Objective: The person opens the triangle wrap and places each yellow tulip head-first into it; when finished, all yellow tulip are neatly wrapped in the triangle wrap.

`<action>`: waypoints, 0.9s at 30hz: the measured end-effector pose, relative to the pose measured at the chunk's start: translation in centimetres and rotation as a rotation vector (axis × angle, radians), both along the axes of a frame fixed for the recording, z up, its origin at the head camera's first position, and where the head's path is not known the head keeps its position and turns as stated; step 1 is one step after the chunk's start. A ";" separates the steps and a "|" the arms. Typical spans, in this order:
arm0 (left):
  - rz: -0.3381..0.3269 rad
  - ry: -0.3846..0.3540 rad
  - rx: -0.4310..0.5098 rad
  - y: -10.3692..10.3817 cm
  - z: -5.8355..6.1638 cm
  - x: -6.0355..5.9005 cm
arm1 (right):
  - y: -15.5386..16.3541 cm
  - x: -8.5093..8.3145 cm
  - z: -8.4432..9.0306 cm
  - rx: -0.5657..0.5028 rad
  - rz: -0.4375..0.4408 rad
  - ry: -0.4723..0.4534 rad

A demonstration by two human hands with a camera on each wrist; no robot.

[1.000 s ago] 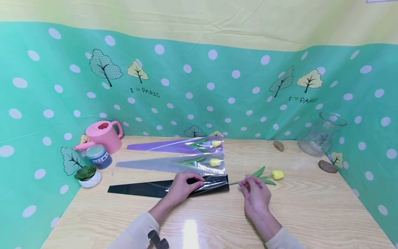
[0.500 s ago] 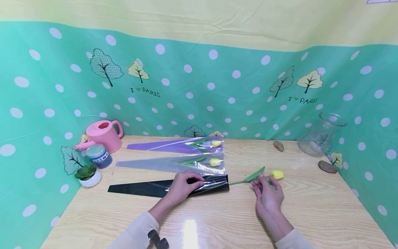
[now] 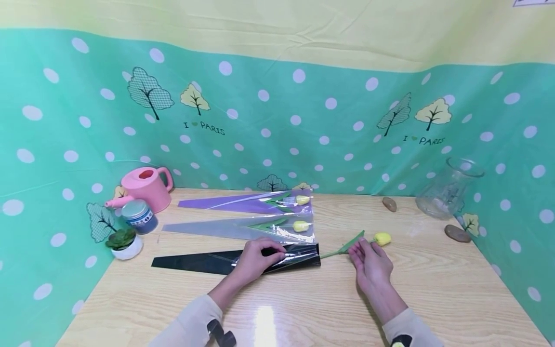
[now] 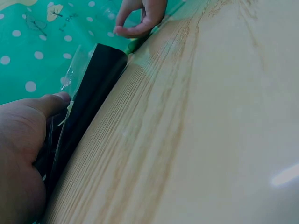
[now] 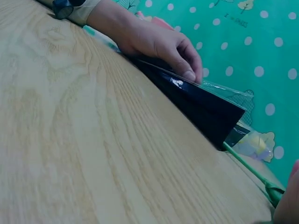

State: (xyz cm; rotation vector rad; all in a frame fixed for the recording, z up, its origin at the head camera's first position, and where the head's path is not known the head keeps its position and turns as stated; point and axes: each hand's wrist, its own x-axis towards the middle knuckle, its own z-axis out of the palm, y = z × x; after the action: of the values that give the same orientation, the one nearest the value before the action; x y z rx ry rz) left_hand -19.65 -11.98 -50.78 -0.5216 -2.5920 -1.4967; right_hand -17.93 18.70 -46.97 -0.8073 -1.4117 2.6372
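A black tapered flower sleeve (image 3: 191, 262) with a clear film front lies on the table, its wide mouth facing right. My left hand (image 3: 257, 259) pinches the film near that mouth, thumb against the clear edge in the left wrist view. The stem of a yellow tulip (image 3: 383, 239) runs into the mouth, as the green stem (image 5: 247, 165) shows in the right wrist view. Just behind the bloom, my right hand (image 3: 374, 265) holds the tulip with thumb and fingers at its leaves. One green leaf (image 3: 353, 242) sticks out to the left of these fingers; the hand partly hides the others.
Behind the black sleeve lie a grey sleeve (image 3: 204, 228) and a purple sleeve (image 3: 217, 205), each with a yellow tulip. A pink watering can (image 3: 149, 190), a blue jar (image 3: 140, 218) and a potted succulent (image 3: 125, 246) stand left. A glass vase (image 3: 444, 195) and two stones (image 3: 457, 233) are right.
My right hand has moved right along the tulip, nearer the bloom, and the tulip has since shifted slightly left towards the sleeve. The left hand keeps its place on the film.
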 end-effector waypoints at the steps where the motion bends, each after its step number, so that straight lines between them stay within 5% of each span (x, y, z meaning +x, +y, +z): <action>1: -0.003 -0.001 0.000 0.0 0.0 0.0 | 0.0 0.0 0.0 0.010 -0.007 -0.007; 15: 0.002 -0.005 -0.004 0.0 0.0 0.0 | -1.5 -0.6 -1.1 0.173 -0.198 0.017; 27: 0.007 -0.013 0.013 0.0 -0.1 0.0 | -3.9 0.7 -0.6 0.157 -0.177 0.030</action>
State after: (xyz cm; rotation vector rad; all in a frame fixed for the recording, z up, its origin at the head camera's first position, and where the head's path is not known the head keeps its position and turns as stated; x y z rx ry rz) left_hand -19.65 -11.97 -50.85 -0.5021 -2.5898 -1.5186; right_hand -17.23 14.77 -47.60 -0.8295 -1.4450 2.3659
